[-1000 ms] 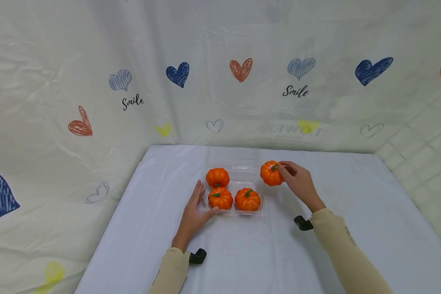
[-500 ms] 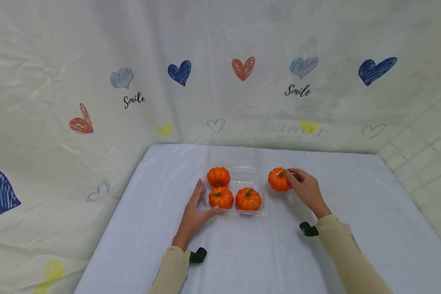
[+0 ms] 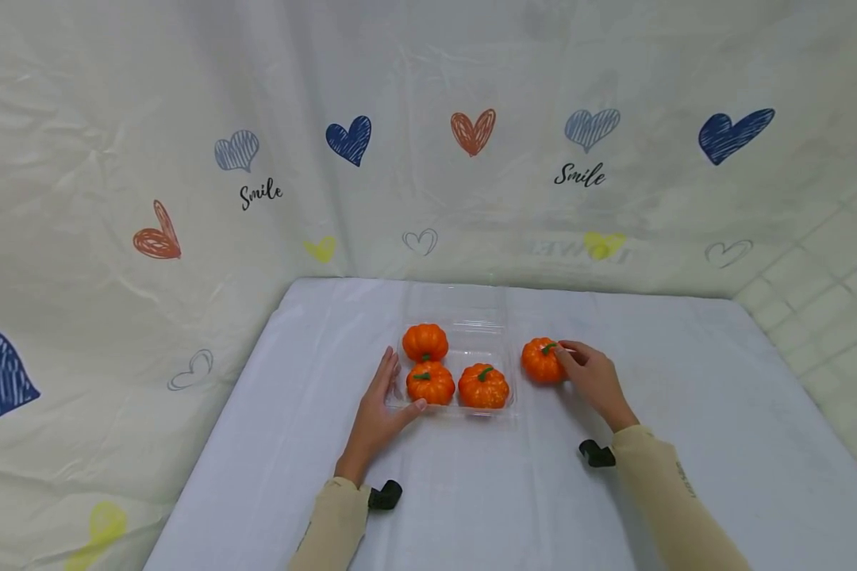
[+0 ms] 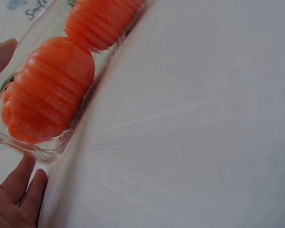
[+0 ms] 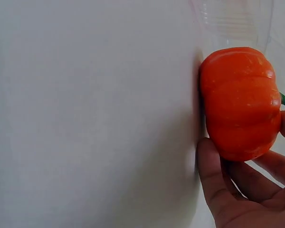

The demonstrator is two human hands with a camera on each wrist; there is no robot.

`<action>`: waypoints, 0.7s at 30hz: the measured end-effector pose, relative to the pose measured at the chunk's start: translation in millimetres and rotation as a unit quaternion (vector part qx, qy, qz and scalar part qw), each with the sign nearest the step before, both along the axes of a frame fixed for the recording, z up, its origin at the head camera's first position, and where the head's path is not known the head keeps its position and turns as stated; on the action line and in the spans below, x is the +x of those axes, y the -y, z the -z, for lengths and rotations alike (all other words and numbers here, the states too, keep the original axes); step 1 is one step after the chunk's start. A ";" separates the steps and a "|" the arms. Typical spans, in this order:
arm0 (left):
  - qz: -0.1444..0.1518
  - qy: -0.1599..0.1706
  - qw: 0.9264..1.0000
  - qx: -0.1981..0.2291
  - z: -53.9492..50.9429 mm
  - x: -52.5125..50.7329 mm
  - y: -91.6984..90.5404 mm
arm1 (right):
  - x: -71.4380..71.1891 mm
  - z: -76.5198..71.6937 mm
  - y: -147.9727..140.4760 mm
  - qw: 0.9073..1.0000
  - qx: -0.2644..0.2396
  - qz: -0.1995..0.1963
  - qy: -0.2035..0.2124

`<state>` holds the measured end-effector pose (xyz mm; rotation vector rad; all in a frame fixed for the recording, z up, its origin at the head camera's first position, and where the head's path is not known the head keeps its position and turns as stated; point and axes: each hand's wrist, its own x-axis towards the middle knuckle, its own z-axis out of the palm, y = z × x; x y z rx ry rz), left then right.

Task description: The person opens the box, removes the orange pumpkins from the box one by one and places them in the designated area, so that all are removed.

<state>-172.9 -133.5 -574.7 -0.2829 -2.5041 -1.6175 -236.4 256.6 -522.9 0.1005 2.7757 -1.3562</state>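
A clear plastic box (image 3: 474, 342) with its lid folded back holds three orange pumpkins: one at the back left (image 3: 424, 342), one at the front left (image 3: 430, 384) and one at the front right (image 3: 483, 386). Its back right part shows bare plastic. My left hand (image 3: 374, 424) rests along the box's left side and front corner, thumb and fingers spread. Right of the box, my right hand (image 3: 594, 381) pinches a fourth pumpkin (image 3: 541, 361) by its right side. In the right wrist view this pumpkin (image 5: 241, 102) sits at the cloth, with fingertips beside and beneath it.
A white cloth (image 3: 471, 492) covers the table. Behind it hangs a pale curtain (image 3: 400, 63) printed with hearts and words. Dark devices jut from both wrists, one by the left sleeve (image 3: 385, 496), one by the right sleeve (image 3: 597, 454).
My right hand has moved the pumpkin rightward, away from the box, and lowered it toward the table. My left hand has stayed at the box.
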 end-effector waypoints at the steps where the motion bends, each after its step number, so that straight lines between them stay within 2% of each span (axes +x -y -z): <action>1: 0.000 0.001 1.000 0.000 -0.1 0.0 0.0 | 0.2 1.1 0.3 1.000 0.000 0.004 0.002; 9: -0.003 0.009 1.000 -0.006 0.8 0.9 1.4 | 2.6 8.0 5.1 0.999 0.002 0.035 -0.019; 21: 0.003 0.001 1.000 -0.005 -0.1 1.4 1.2 | 14.1 11.2 12.4 0.996 -0.016 0.072 -0.047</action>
